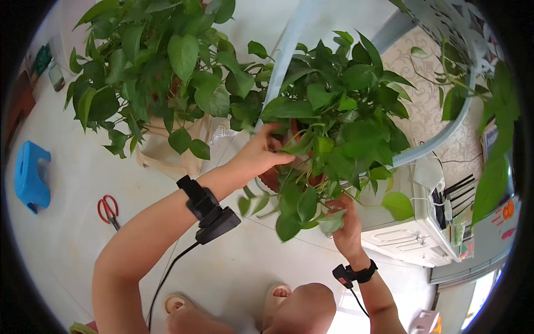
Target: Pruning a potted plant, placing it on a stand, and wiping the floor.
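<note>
A bushy pothos plant (pixel 346 104) with heart-shaped green leaves grows from a reddish-brown flowerpot (pixel 270 180) in front of me. My left hand (pixel 260 152) grips the pot's near left side, thumb apart from the fingers; leaves cover some fingertips. Lower right, my right hand (pixel 347 227) reaches up among the trailing stems under the foliage. A pale green leaf (pixel 332 221) lies across its fingers, and whether they close on anything is hidden. Much of the pot is behind leaves.
A second pothos (pixel 167 62) stands upper left above a beige plastic stool (pixel 167 156). Pale blue curved framework (pixel 283 58) rises beside the plants. Red-handled scissors (pixel 109 211) and a blue stool (pixel 32 177) are on the tiled floor. A white cabinet (pixel 411 240) stands at right.
</note>
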`<state>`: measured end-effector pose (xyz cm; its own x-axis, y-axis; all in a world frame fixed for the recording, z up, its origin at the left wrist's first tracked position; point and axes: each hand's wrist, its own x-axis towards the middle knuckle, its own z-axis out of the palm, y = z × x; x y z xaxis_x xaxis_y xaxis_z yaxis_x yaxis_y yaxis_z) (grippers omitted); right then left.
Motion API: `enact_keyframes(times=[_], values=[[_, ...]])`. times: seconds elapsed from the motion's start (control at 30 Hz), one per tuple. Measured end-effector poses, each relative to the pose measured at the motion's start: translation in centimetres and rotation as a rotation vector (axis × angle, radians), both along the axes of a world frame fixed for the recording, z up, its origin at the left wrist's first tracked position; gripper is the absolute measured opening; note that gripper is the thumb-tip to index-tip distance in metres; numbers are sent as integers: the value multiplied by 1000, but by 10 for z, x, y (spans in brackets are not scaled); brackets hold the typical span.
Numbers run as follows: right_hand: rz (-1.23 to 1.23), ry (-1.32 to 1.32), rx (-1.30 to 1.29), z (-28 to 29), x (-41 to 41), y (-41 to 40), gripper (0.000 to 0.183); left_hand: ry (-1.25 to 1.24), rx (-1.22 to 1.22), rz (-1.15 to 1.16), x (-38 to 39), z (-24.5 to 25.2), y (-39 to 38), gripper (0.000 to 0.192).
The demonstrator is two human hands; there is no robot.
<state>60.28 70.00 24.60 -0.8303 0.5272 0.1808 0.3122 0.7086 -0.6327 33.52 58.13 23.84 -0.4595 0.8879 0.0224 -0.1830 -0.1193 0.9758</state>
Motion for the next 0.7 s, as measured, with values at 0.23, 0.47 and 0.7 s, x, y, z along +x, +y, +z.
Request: enact_keyframes(times=[0.23,0.47,0.7], values=[[40,87,48,12,12,-1,49,1270,77,347,24,21,-37,20],[104,187,157,28,4,-5,43,1506,-166,-157,20,21,-67,18],[154,246,163,41,10,-22,36,-149,-97,168,15,59,38,53]])
